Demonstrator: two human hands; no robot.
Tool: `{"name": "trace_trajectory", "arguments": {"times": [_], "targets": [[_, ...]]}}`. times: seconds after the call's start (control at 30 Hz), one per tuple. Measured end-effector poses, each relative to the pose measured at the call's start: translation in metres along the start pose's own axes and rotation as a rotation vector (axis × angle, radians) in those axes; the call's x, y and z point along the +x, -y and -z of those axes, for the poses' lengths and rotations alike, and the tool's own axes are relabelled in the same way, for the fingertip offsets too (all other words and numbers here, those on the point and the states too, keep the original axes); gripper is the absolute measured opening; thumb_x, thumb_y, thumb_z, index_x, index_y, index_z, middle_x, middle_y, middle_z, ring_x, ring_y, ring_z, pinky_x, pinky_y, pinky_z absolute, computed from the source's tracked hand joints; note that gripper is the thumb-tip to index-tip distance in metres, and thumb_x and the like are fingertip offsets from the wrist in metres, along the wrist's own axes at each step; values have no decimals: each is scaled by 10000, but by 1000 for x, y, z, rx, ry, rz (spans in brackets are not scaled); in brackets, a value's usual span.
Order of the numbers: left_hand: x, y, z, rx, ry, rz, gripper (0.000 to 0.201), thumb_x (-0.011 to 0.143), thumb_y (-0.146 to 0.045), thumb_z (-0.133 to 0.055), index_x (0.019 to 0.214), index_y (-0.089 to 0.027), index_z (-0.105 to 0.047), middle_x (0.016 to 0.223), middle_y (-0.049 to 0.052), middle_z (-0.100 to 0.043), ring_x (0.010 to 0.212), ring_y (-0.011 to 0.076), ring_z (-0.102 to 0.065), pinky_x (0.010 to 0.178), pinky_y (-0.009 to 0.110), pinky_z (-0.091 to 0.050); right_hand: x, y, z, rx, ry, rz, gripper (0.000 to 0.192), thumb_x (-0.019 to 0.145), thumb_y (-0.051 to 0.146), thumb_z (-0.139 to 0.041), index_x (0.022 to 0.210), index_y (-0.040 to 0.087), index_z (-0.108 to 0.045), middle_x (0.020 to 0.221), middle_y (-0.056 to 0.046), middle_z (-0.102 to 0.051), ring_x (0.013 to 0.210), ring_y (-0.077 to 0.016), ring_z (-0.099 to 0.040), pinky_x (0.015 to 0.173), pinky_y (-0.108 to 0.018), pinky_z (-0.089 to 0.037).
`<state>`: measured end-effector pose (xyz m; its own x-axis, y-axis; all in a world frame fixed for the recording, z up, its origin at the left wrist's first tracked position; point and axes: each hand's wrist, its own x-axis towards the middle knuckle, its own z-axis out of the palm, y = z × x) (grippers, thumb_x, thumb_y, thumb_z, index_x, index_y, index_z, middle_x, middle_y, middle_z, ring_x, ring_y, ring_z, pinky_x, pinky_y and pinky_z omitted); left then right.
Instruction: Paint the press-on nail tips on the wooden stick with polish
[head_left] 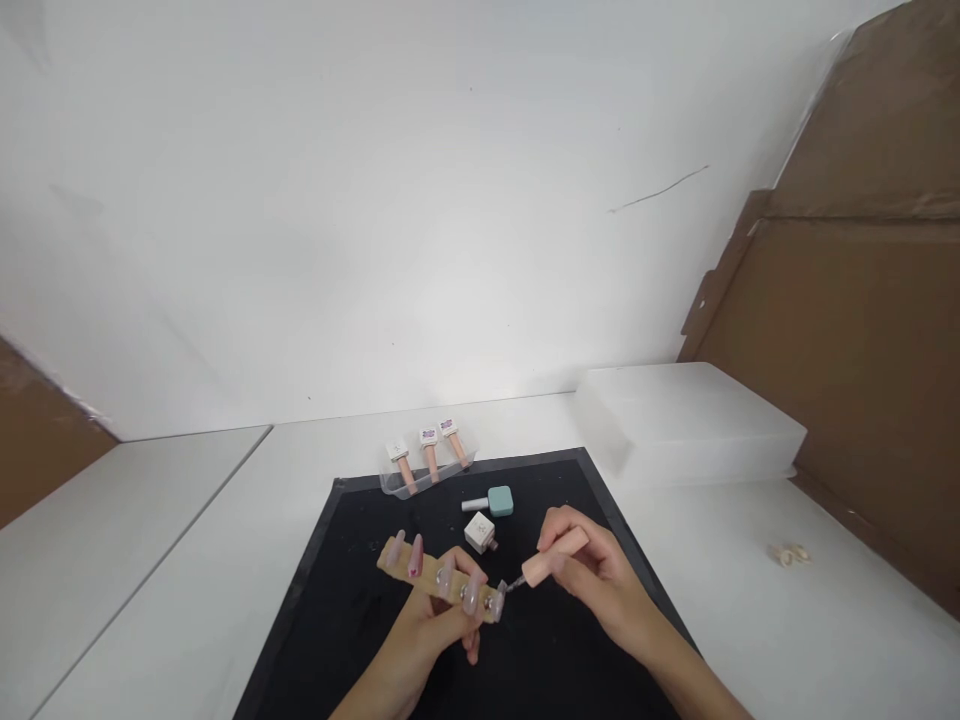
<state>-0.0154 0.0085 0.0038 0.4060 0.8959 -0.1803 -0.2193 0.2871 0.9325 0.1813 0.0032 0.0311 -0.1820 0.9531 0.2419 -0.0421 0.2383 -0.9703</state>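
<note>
My left hand grips a wooden nail display stand that carries several false nails in a row. Most of the nails are pale pink; one false nail is a deeper pink. Between the fingers of my right hand is a nail polish brush with a peach-coloured cap handle. Its bristle tip meets or nearly meets the nail at the stand's right end. Just beyond the hands, a white polish bottle without its cap lies on the black mat.
A mint-green bottle with a silver cap lies behind the white one. At the mat's back edge, a clear tray holds three white bottles with peach caps. A translucent box stands right, near cardboard. Small beige pieces lie at right.
</note>
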Motion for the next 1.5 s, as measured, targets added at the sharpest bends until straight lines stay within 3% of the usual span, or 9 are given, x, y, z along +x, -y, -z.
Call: {"name": "trace_trajectory", "arguments": {"times": [0.1, 0.37, 0.5, 0.6, 0.83, 1.03, 1.13, 1.27, 1.5], "targets": [[0, -2, -1, -29, 6, 5, 275, 613, -305, -734, 754, -177, -537, 597, -55, -497, 469, 65, -395, 461, 234, -398, -1, 3, -2, -7, 55, -17, 118, 838, 289, -543, 774, 191, -560, 703, 3, -526, 597, -135, -461, 528, -239, -327], [0, -1, 2, -55, 43, 31, 286, 618, -314, -733, 749, -176, -519, 560, -70, -463, 451, 58, -386, 455, 234, -401, 2, -1, -3, 41, -56, -7, 164, 828, 344, -562, 748, 201, -552, 674, 23, -491, 555, -120, -412, 508, -235, -305], [0, -2, 2, -35, 45, 32, 283, 625, -300, -733, 748, -176, -511, 563, -65, -481, 457, 59, -394, 460, 232, -405, 0, 1, -3, 144, 38, -15, 191, 819, 375, -579, 765, 194, -551, 658, 36, -452, 507, -96, -347, 485, -229, -278], [0, -3, 0, -26, 55, 27, 285, 625, -299, -737, 738, -174, -507, 569, -61, -485, 463, 60, -400, 462, 230, -406, -1, 2, -4, 103, 82, -56, 174, 820, 356, -579, 775, 189, -555, 644, 27, -487, 536, -112, -389, 501, -233, -291], [0, 1, 2, -42, 82, 22, 297, 619, -311, -743, 711, -176, -496, 553, -60, -482, 447, 56, -381, 450, 230, -406, 3, -7, -4, 100, -82, -65, 177, 819, 361, -571, 754, 200, -538, 600, 50, -457, 485, -102, -356, 470, -223, -262], [0, 0, 2, -50, 78, 17, 286, 616, -290, -745, 736, -176, -511, 560, -57, -493, 453, 60, -386, 451, 230, -405, 1, -4, -4, 167, 43, -59, 220, 809, 406, -591, 768, 195, -546, 620, 46, -437, 484, -93, -331, 467, -226, -257], [0, 0, 3, -66, 83, 23, 268, 618, -281, -736, 733, -179, -516, 564, -56, -492, 451, 63, -391, 451, 230, -404, 1, -3, -5, 103, -3, -74, 211, 817, 391, -589, 761, 191, -551, 618, 41, -449, 496, -96, -330, 466, -223, -259], [-1, 0, 4, -168, 76, 78, 205, 631, -208, -691, 757, -179, -531, 557, -60, -486, 435, 57, -375, 435, 212, -381, 1, -9, -4, 151, -42, -31, 202, 834, 389, -572, 773, 198, -555, 639, 48, -430, 490, -89, -330, 470, -224, -258], [2, 1, 7, -337, 97, 211, 131, 629, -161, -643, 742, -160, -577, 512, -61, -436, 392, 45, -346, 369, 174, -311, -5, -13, -7, 239, 96, -3, 200, 834, 406, -572, 854, 207, -570, 725, 22, -442, 505, -88, -338, 481, -239, -269]]}}
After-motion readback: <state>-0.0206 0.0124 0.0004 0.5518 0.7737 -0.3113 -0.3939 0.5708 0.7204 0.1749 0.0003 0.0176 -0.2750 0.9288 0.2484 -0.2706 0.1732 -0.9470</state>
